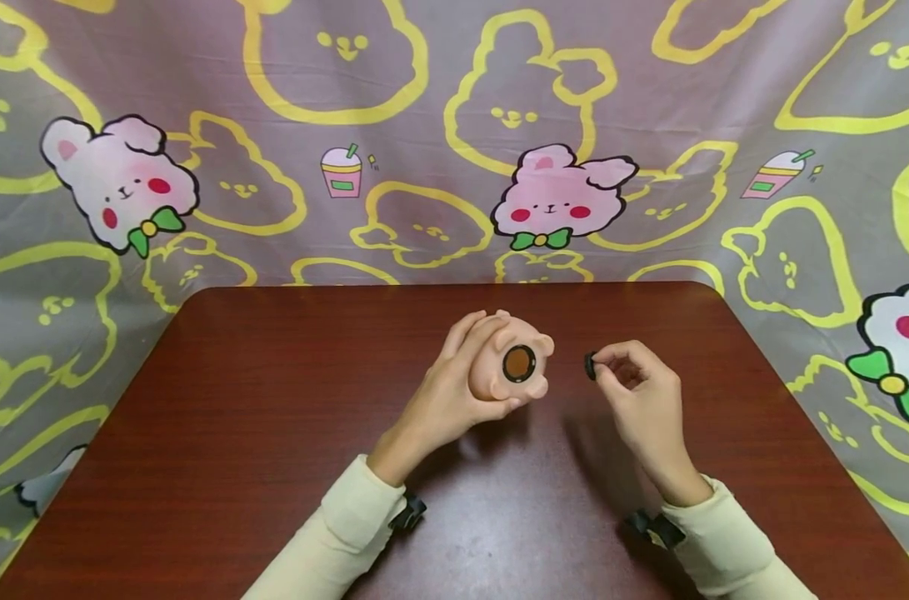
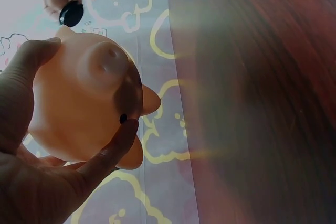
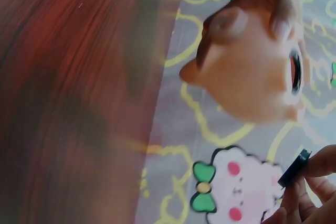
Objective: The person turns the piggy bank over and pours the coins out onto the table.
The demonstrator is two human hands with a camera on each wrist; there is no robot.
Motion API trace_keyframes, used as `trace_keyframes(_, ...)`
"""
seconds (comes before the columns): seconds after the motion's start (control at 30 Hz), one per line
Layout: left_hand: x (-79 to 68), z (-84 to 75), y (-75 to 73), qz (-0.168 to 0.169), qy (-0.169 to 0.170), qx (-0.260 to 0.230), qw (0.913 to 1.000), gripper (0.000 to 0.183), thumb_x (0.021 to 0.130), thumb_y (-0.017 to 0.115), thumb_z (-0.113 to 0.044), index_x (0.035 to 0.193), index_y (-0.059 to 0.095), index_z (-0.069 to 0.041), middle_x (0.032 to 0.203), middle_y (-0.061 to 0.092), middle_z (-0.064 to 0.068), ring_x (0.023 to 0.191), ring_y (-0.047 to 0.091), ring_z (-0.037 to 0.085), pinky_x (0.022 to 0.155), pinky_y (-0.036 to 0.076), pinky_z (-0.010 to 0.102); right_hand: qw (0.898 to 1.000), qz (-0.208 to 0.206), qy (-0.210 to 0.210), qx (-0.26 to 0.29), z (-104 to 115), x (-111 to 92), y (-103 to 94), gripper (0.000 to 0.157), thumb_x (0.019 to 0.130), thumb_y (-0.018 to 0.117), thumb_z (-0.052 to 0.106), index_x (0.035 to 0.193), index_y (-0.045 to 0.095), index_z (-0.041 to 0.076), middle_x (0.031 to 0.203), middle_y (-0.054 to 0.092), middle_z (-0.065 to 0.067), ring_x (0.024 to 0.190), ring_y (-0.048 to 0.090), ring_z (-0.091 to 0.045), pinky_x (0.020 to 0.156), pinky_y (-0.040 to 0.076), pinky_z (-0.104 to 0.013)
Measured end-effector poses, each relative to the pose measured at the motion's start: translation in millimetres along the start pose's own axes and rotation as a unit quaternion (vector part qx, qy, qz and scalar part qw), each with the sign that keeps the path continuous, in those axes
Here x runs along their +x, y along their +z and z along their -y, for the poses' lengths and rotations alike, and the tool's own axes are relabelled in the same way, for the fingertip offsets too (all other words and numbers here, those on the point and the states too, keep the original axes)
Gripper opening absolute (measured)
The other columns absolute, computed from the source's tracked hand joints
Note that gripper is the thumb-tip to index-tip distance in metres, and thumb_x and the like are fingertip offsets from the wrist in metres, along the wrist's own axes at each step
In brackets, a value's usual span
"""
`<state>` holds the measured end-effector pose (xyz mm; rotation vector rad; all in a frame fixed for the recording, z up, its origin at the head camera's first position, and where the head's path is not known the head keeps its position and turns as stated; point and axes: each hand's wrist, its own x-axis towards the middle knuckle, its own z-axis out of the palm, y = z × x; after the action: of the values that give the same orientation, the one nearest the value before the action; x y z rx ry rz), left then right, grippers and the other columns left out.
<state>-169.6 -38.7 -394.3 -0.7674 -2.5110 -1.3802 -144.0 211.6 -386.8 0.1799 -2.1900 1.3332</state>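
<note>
A peach-pink piggy bank (image 1: 487,372) is gripped in my left hand (image 1: 447,387), its underside with the stubby feet turned toward the head camera. A round hole with a black rim (image 1: 519,363) shows in the belly. In the left wrist view the snout (image 2: 107,62) and a black eye (image 2: 123,119) are visible, with thumb and fingers spread around the body. To the right, my right hand (image 1: 645,400) pinches a small round black plug (image 1: 590,365) between thumb and fingertips, a short gap from the piggy bank. The right wrist view shows the plug (image 3: 294,169) edge-on.
Both hands are over a dark reddish-brown wooden table (image 1: 274,400) with rounded far corners. Behind it and at the sides hangs a grey-pink cloth (image 1: 424,50) printed with yellow outlines and cartoon bunnies. Black straps (image 1: 409,512) sit at both wrists.
</note>
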Motion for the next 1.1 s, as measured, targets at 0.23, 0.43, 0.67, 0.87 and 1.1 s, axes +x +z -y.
trace_keyframes(0.23,-0.4,1.0,0.0,-0.001,-0.001,-0.003,1.0,0.099,0.077,0.095,-0.028,0.158,0.04,-0.039,0.166,0.031,-0.007,0.148,0.043,0.017,0.115,0.047,0.047,0.992,0.019,0.122,0.003,-14.3,10.2,-18.9,0.006,0.093,0.069,-0.003,0.098,0.073,-0.001,0.084,0.069,0.019,0.074,0.069,0.0,0.063,0.049,-0.016)
trace_keyframes(0.43,-0.8,1.7,0.0,0.001,-0.002,-0.005,1.0,0.099,0.076,0.095,-0.028,0.158,0.04,-0.038,0.166,0.031,-0.006,0.148,0.043,0.017,0.116,0.046,0.045,0.983,0.019,0.183,0.016,-33.1,17.1,-29.2,0.009,0.095,0.069,-0.001,0.103,0.072,-0.004,0.083,0.068,0.021,0.076,0.064,0.002,0.064,0.048,-0.017)
trace_keyframes(0.67,-1.9,3.3,-0.6,0.001,-0.014,-0.005,0.9999,0.101,0.075,0.096,-0.029,0.159,0.04,-0.038,0.166,0.03,-0.006,0.144,0.048,0.02,0.113,0.048,0.048,0.969,0.031,0.243,0.036,-57.3,23.7,-41.1,0.01,0.097,0.067,0.001,0.099,0.075,0.006,0.084,0.067,0.021,0.076,0.061,-0.002,0.064,0.05,-0.018)
trace_keyframes(0.87,-2.4,3.8,-1.7,0.002,-0.012,-0.008,0.9999,0.101,0.075,0.096,-0.028,0.159,0.04,-0.037,0.166,0.03,-0.006,0.146,0.046,0.02,0.113,0.048,0.047,0.949,0.058,0.298,0.086,-75.8,28.9,-53.1,0.02,0.099,0.064,0.003,0.09,0.076,0.017,0.083,0.069,0.019,0.076,0.06,-0.003,0.065,0.052,-0.019)
trace_keyframes(1.1,-1.9,4.7,-0.6,0.003,-0.02,-0.007,0.9998,0.102,0.075,0.096,-0.029,0.159,0.039,-0.04,0.166,0.031,-0.005,0.144,0.049,0.022,0.113,0.048,0.048,0.943,0.094,0.318,0.035,-97.7,34.4,-60.5,0.027,0.098,0.061,0.003,0.085,0.074,0.023,0.075,0.066,0.021,0.073,0.06,-0.002,0.064,0.053,-0.022)
